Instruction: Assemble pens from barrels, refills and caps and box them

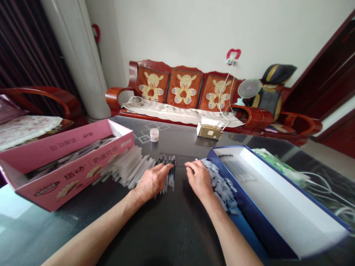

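Note:
My left hand (152, 181) lies palm down on a bundle of dark pen refills (168, 170) on the black table, fingers stretched over them. Just left of it fans a heap of clear pen tubes (130, 166). My right hand (198, 178) rests with curled fingers at the near edge of a pile of small translucent caps (222, 186), fingertips pointing toward the refills. Whether it pinches anything is hidden.
A pink carton (69, 162) with more tubes stands at left. A blue-rimmed white box (277, 199) lies at right, some refills in its far corner. Behind are a small white jar (154, 135), a tan box (209, 131), a wooden sofa (183, 92), a fan (249, 88).

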`<state>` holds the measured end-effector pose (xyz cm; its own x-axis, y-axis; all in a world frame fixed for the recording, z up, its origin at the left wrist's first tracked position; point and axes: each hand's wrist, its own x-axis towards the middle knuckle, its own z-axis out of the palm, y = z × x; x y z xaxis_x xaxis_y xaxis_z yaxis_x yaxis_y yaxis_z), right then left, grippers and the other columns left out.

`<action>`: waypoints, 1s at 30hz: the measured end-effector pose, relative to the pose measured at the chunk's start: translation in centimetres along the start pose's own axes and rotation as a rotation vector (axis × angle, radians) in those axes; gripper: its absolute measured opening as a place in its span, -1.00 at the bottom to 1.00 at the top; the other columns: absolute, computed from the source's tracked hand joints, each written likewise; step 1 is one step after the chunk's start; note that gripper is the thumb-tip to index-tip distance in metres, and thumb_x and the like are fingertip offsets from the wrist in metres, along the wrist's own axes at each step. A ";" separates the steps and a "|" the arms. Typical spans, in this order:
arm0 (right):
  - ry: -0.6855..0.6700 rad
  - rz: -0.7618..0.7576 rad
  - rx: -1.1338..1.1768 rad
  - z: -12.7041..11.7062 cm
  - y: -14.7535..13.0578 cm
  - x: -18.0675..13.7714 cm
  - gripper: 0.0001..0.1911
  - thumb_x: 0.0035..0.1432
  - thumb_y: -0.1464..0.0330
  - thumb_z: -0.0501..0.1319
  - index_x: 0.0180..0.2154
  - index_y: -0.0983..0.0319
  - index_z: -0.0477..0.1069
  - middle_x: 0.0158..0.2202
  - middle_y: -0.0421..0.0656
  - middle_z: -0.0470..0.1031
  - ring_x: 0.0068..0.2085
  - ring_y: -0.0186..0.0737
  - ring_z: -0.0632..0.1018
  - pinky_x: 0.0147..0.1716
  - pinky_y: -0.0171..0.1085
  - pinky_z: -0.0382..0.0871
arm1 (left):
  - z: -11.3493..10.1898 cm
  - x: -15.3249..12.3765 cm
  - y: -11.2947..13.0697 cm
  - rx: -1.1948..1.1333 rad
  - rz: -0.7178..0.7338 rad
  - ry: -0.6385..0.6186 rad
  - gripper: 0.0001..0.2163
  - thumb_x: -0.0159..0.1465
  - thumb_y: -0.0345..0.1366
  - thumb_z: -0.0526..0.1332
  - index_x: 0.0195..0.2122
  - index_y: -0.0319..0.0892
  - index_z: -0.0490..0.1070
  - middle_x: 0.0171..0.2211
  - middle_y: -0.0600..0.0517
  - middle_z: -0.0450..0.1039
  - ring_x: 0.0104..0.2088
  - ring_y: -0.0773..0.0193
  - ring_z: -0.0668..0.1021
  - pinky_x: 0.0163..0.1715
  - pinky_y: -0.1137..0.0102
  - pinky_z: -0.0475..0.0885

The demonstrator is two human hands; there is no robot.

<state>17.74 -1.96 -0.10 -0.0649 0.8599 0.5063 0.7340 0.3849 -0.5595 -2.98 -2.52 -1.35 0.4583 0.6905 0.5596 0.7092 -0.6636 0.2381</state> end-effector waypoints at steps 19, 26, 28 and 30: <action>-0.251 -0.011 -0.818 -0.8 2.9 2.8 -0.76 0.13 0.27 0.15 -0.48 0.17 0.52 -0.32 -0.04 0.44 -0.21 -0.03 0.38 -0.25 -0.13 0.10 | -0.2 0.1 0.2 -0.004 -0.007 -0.023 -0.70 0.31 -0.43 -0.03 0.05 -0.21 0.26 -0.39 0.01 0.38 -0.38 0.31 0.50 -0.38 0.45 0.42; -0.175 0.055 -0.572 -1.1 1.6 3.1 -0.85 0.05 0.41 0.17 -0.47 0.20 0.51 -0.32 -0.02 0.47 -0.23 -0.05 0.45 -0.21 -0.12 0.22 | -0.2 0.1 0.3 -0.109 -0.027 0.034 -0.71 0.34 -0.38 -0.04 0.07 -0.25 0.22 -0.23 -0.09 0.48 -0.23 0.24 0.56 -0.23 0.38 0.48; -0.077 0.075 -0.232 -0.7 0.6 2.6 -0.87 0.06 0.39 0.17 -0.37 0.20 0.50 -0.31 -0.05 0.49 -0.26 -0.11 0.49 -0.21 -0.14 0.29 | -0.2 0.1 0.4 -0.130 -0.040 0.053 -0.74 0.34 -0.36 -0.03 0.03 -0.23 0.24 -0.20 -0.10 0.48 -0.22 0.24 0.56 -0.21 0.37 0.48; -0.022 0.152 0.230 0.4 -0.6 1.7 -0.84 0.09 0.31 0.18 -0.27 0.19 0.47 -0.32 -0.11 0.53 -0.31 -0.17 0.53 -0.25 -0.19 0.37 | -0.1 0.2 0.5 -0.120 -0.042 0.055 -0.78 0.35 -0.35 -0.03 -0.02 -0.22 0.27 -0.24 -0.08 0.47 -0.24 0.25 0.55 -0.23 0.38 0.48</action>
<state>16.92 -0.64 0.85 0.0177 0.9198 0.3920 0.5637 0.3147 -0.7637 -2.62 -2.77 -1.05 0.3976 0.7036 0.5889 0.6566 -0.6665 0.3531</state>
